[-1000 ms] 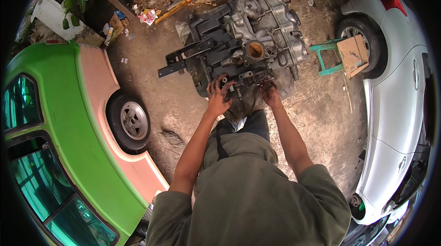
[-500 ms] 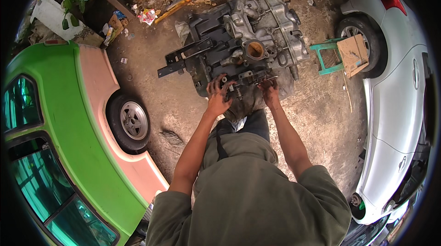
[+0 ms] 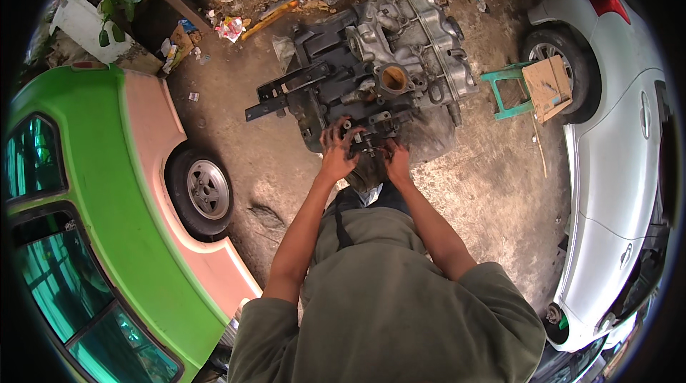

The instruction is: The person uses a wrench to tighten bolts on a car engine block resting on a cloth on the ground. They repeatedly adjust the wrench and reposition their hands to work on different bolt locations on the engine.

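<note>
A grimy car engine (image 3: 436, 40) sits on the ground in front of me, its grey metal upper parts at the right and black covers at the left. A round brown-stained opening (image 3: 394, 78) faces up near its middle. At the engine's near side, my left hand (image 3: 339, 156) has its blackened fingers bent around a small round-ended metal fitting (image 3: 348, 125). Just to its right, my right hand (image 3: 396, 161) is closed with its fingertips low against the engine. Whatever lies inside those right fingers is too dark and small to make out.
A green and pink car (image 3: 100, 168) stands at the left and a silver car (image 3: 614, 147) at the right. A green stool (image 3: 509, 91) with a cardboard piece (image 3: 548, 86) is beside the silver car's wheel. Litter (image 3: 230, 28) and a yellow strip (image 3: 268, 21) lie beyond the engine.
My right hand has moved left and slightly nearer to me, close to my left hand; a thin piece seen at its fingers before no longer shows. My left hand stays in place.
</note>
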Demonstrator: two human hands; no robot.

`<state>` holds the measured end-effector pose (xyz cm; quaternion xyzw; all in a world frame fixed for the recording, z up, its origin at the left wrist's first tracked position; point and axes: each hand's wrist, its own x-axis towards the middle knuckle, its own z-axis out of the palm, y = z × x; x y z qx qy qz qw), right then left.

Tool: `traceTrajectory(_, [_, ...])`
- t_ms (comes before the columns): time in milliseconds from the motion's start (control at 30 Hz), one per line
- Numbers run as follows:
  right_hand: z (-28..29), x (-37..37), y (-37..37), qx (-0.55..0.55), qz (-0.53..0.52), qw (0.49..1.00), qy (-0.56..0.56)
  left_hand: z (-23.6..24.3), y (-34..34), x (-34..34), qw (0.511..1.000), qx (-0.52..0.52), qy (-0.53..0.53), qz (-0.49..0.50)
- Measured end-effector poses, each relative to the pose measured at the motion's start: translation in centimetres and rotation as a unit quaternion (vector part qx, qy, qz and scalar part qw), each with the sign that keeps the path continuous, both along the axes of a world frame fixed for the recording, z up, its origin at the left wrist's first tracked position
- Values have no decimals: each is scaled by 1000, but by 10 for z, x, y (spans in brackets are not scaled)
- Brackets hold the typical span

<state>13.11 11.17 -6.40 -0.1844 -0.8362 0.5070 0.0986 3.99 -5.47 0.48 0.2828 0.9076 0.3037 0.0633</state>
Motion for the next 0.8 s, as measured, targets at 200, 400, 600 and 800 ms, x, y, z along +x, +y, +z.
traceTrajectory(200, [-28, 17, 23, -58, -90, 994, 20, 1, 0, 0, 1000, -1, -9, 1])
traceTrajectory(400, [-25, -3, 33, -374, -145, 915, -43, 2, 5, 3, 999, 18, 15, 22])
traceTrajectory(600, [-23, -16, 36, -397, -145, 905, -41, 2, 7, 4, 999, 21, 13, 29])
traceTrajectory(800, [-46, 1, 40, -287, -121, 949, -46, 5, 11, 7, 998, 56, 21, 33])
